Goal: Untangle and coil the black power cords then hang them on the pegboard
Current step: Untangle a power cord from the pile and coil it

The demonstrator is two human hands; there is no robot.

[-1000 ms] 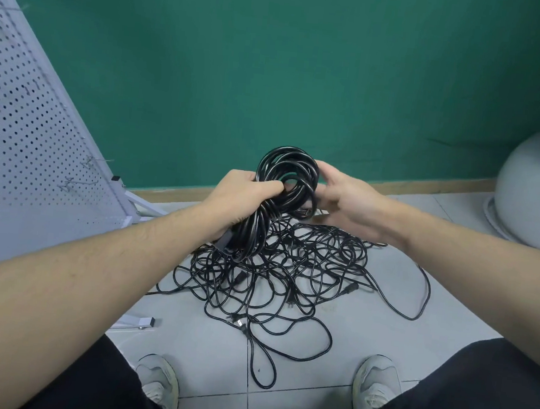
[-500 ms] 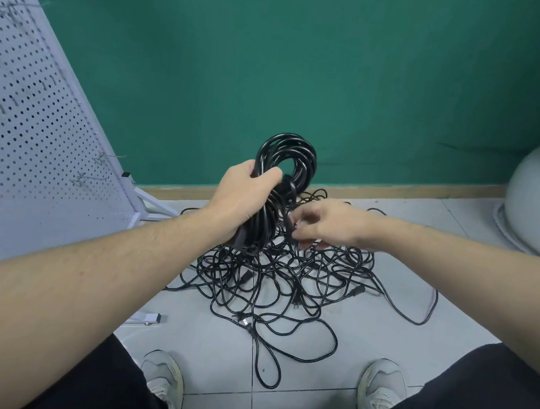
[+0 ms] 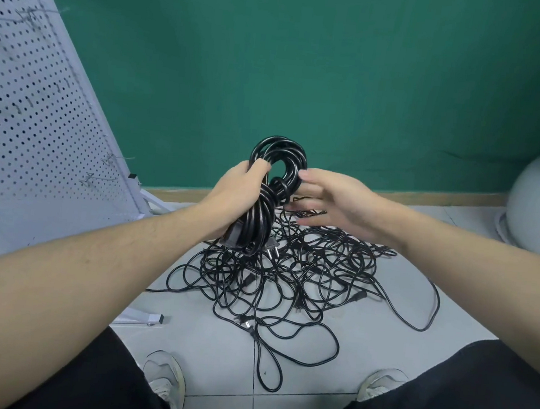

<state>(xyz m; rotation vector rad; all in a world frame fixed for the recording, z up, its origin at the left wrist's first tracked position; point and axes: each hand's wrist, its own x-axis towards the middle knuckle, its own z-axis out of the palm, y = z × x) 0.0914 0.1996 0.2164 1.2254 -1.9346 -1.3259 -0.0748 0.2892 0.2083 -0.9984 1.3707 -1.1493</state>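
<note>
I saw the coiled cord (image 3: pixel 271 191) held up above the tangled cords (image 3: pixel 291 272) on the floor, my left hand (image 3: pixel 233 197) clenched round its waist. My right hand (image 3: pixel 331 203) was spread, fingertips at the loop. The plug (image 3: pixel 271 249) dangled; I judged it could snag the pile, or the loops could slip, before reaching the pegboard (image 3: pixel 33 115).

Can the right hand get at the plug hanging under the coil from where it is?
Probably yes. The right hand is open beside the coil, and the plug hangs exposed below the left hand with nothing between.
</note>
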